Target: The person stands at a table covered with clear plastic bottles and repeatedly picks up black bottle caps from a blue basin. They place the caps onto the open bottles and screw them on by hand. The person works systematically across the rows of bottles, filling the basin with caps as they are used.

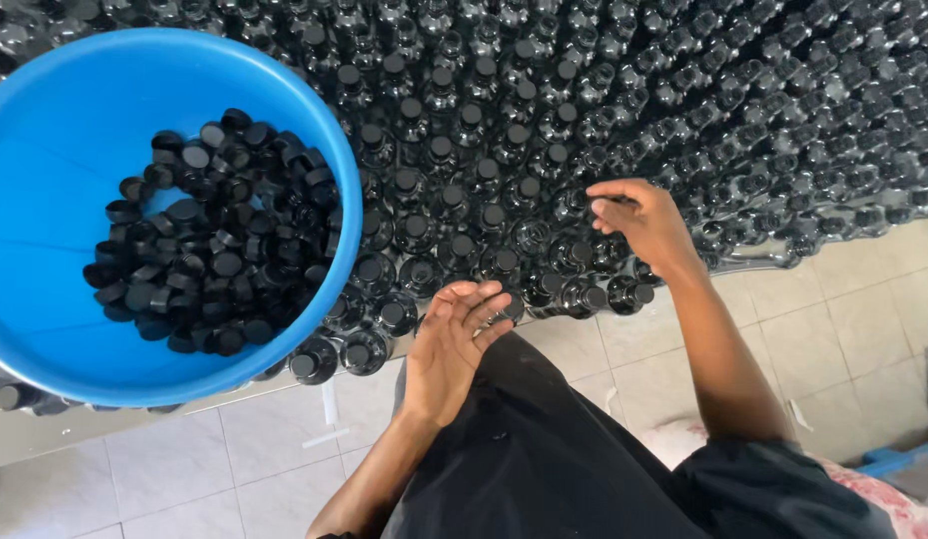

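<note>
While the right hand (643,225) pinched its fingertips down on a bottle neck among the packed black bottles (544,130), the left hand (454,344) lay open, palm up and empty, at the table edge. Most visible bottles already carried caps. Many loose black caps (209,235) remained in the blue basin (54,150) resting on the bottles at left.

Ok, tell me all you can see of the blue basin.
The blue basin is round, looks like smooth plastic, and sits tilted at upper left on top of the dark bottles. A heap of loose black caps lies inside, toward its right side. Neither hand touches it; the left hand is nearest.
</note>
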